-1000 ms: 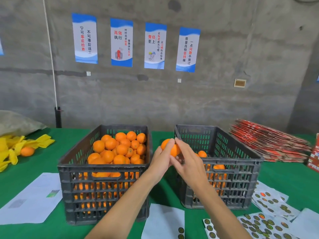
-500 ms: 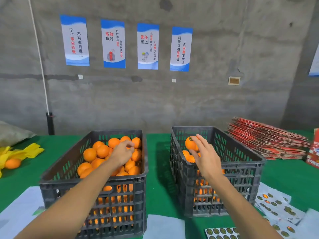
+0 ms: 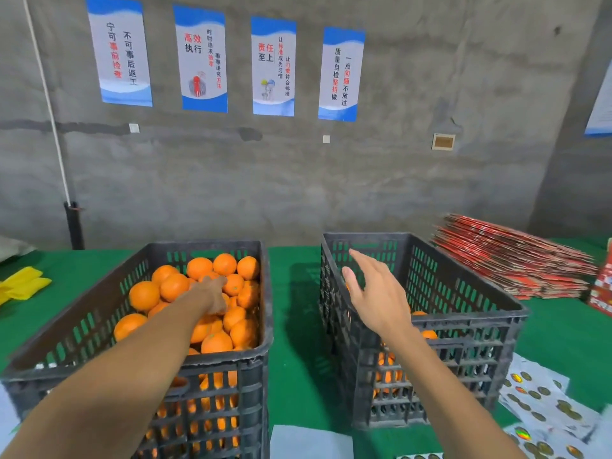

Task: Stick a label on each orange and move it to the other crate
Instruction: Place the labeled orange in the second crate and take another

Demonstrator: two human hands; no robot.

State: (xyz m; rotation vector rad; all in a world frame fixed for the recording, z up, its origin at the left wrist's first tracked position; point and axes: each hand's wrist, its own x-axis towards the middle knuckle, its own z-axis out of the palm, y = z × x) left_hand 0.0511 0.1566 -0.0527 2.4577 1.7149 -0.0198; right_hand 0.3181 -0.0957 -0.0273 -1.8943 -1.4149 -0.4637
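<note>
Oranges (image 3: pixel 198 293), round and glossy, fill slatted plastic crate (image 3: pixel 231 376).

Two dark plastic crates (image 3: pixel 430 329) sit on green cloth (image 3: pixel 291 376). The wall (image 3: pixel 397 180) looks rough and grey, the sticker sheets (image 3: pixel 543 409) shiny.

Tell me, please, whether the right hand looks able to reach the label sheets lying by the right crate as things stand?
Probably yes. The right hand is open and holds nothing, hovering over the right crate, and the label sheets lie uncovered on the green table beside that crate, with nothing visible between them.
</note>
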